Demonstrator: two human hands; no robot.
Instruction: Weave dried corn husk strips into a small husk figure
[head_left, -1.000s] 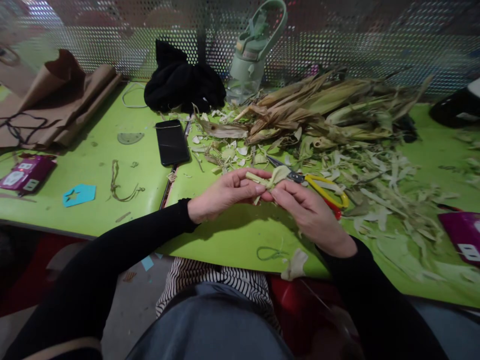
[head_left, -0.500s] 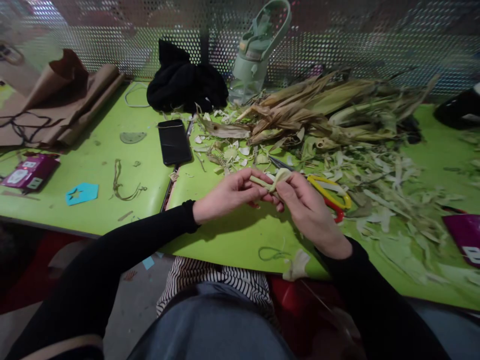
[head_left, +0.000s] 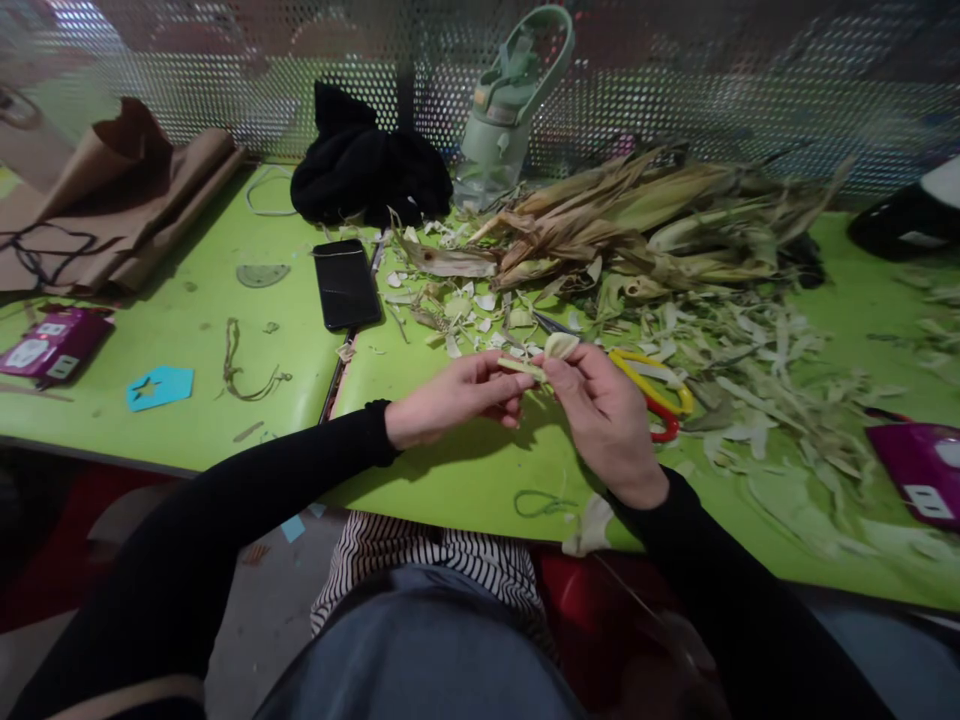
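Before the husk pile (head_left: 637,225), toward the table's near edge, a bare green strip gives a hand low passage; scissors (head_left: 652,385) and loose shreds (head_left: 780,380) block its near right; left of it, the bottle (head_left: 495,140) and black cloth (head_left: 371,165) stand tall.

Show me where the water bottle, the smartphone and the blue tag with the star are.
water bottle (head_left: 493,143), head view, its pale green body
smartphone (head_left: 348,290), head view, its dark screen
blue tag (head_left: 174,384), head view, right of its star

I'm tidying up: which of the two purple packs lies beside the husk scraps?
The right-hand purple pack, beside the husk scraps; the left-hand purple pack lies by brown paper.
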